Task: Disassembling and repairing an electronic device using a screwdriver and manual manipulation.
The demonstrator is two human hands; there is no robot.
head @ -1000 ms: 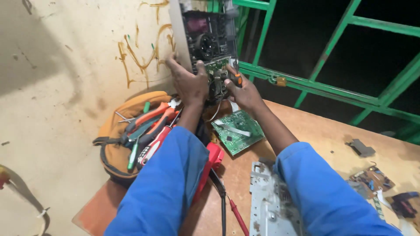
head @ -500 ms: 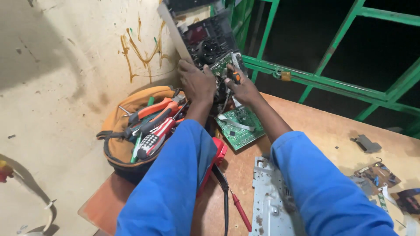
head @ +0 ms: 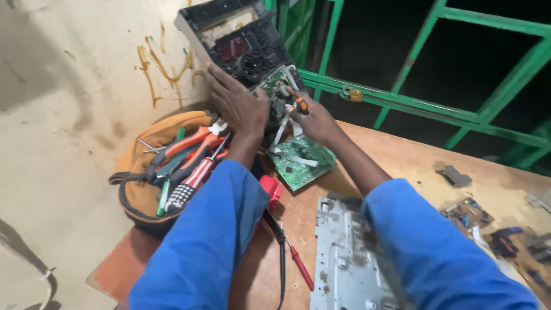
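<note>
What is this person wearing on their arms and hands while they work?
Both arms are in loose, bright blue long sleeves of plain cloth, with no markings that show. The left sleeve ends near the forearm; the right sleeve is pushed up towards the elbow. The left hand and right hand are bare: no gloves, and no watch or rings that can be made out.

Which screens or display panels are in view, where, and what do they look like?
Front panel: propped against the wall, steadied by the left hand; dark, rectangular, with a reddish display window.
Pale strip window: near the panel's top edge, long and narrow.
No packages or signs visible.
</note>
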